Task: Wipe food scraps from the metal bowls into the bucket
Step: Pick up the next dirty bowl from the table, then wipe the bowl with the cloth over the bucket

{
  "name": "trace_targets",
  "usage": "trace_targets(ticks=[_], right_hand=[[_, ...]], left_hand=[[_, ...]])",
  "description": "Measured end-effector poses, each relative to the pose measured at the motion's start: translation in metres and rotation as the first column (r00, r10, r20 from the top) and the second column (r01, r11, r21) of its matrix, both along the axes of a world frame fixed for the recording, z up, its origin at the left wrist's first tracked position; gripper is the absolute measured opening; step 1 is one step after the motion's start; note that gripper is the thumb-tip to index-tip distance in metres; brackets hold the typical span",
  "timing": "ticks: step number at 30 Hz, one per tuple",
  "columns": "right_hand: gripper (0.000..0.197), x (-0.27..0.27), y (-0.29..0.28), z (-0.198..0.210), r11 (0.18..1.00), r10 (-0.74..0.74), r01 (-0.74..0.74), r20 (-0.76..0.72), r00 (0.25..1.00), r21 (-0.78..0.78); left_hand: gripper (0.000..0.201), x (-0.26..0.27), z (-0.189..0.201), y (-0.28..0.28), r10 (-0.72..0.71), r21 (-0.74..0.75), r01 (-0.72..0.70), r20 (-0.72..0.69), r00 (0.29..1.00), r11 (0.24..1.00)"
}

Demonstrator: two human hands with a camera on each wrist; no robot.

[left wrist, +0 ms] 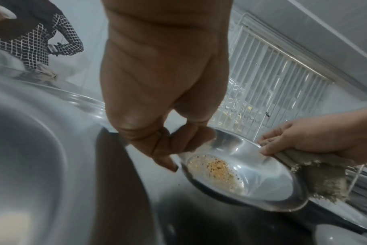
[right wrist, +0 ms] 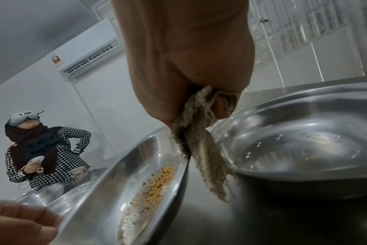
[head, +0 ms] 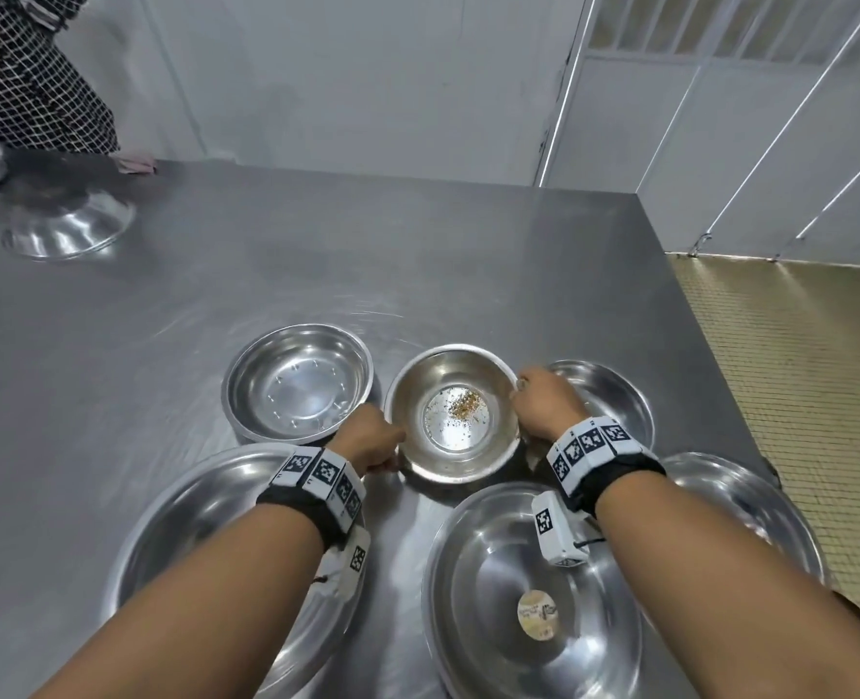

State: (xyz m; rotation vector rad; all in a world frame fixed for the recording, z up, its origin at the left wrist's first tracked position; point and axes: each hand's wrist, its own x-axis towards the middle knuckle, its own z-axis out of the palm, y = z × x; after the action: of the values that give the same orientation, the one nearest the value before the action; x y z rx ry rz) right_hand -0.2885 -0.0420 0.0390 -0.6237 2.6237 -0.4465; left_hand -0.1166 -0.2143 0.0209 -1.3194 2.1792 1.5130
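A small metal bowl [head: 488, 446] with orange and dark food scraps [head: 463, 407] on its bottom sits in the middle of the steel table. My left hand [head: 392, 446] pinches its left rim, with fingers [left wrist: 168, 149] curled over the edge. My right hand [head: 521, 391] is at the right rim and grips a frayed grey cloth [left wrist: 321, 179], which hangs down outside the bowl [right wrist: 199, 149]. The scraps [right wrist: 157, 185] lie loose and dry. No bucket is in view.
Several other metal bowls ring the small one: an empty one [head: 299, 380] behind left, a large one [head: 190, 522] under my left forearm, one with a round sticker [head: 498, 623] in front, two at right [head: 619, 396] [head: 755, 512]. Table edge [head: 695, 315] at right. A person [head: 39, 83] stands far left.
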Motion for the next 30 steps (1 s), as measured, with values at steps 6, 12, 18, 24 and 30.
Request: trace_targets(ticks=[6,12,18,24,30], right_hand=[[0.016,-0.003,0.006,0.015,0.987,-0.045,0.051,0.044,0.998,-0.154],[0.014,0.015,0.016,0.047,0.934,-0.093,0.108,0.059,0.994,-0.342],[0.014,0.033,0.060,0.063,0.892,-0.205,0.219,0.077,0.976,-0.396],[0.015,0.050,0.140,0.071,0.802,-0.342,0.348,0.106,0.934,-0.486],[0.019,0.075,0.247,0.060,0.769,-0.493,0.438,0.003,0.870,-0.466]], left_hand=[[0.013,-0.001,0.012,0.003,0.067,-0.186,-0.130,-0.309,0.949,0.974],[0.038,0.002,0.040,0.005,0.155,0.049,-0.157,-0.589,0.793,0.986],[0.049,-0.004,0.058,0.020,0.144,0.250,0.009,-0.586,0.797,0.968],[0.061,-0.016,0.065,0.070,-0.032,0.375,0.277,-0.543,0.839,0.885],[0.062,-0.023,0.077,0.159,-0.246,0.249,0.445,-0.562,0.790,0.860]])
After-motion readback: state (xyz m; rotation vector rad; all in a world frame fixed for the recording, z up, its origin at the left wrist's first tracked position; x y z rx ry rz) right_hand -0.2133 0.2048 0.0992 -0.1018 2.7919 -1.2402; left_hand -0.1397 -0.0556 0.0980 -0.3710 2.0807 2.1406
